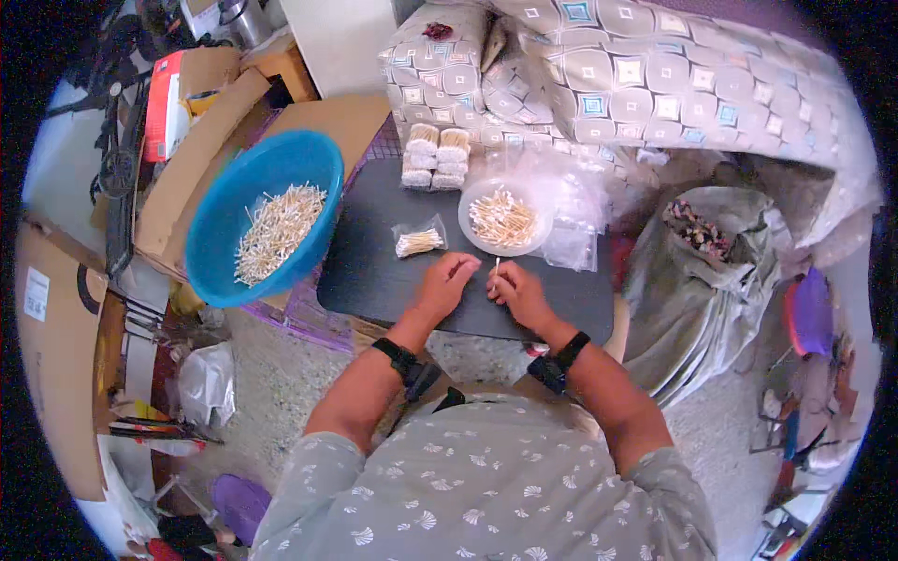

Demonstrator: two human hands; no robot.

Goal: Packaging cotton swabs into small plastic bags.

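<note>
My right hand (515, 291) pinches a few thin cotton swabs (497, 266) upright over a dark board (383, 271). My left hand (445, 283) rests curled on the board just beside it, almost touching the right hand; whether it holds anything I cannot tell. Just beyond the hands a white plate (471, 201) carries a loose pile of swabs. A small clear bag of swabs (419, 240) lies left of the plate. Filled swab packs (435, 157) are stacked at the board's far edge.
A large blue basin (217, 234) with many swabs sits at the left on cardboard boxes (201, 150). Empty clear bags (572, 220) lie right of the plate. A grey sack (697, 280) stands at the right, patterned cushions (636, 75) behind.
</note>
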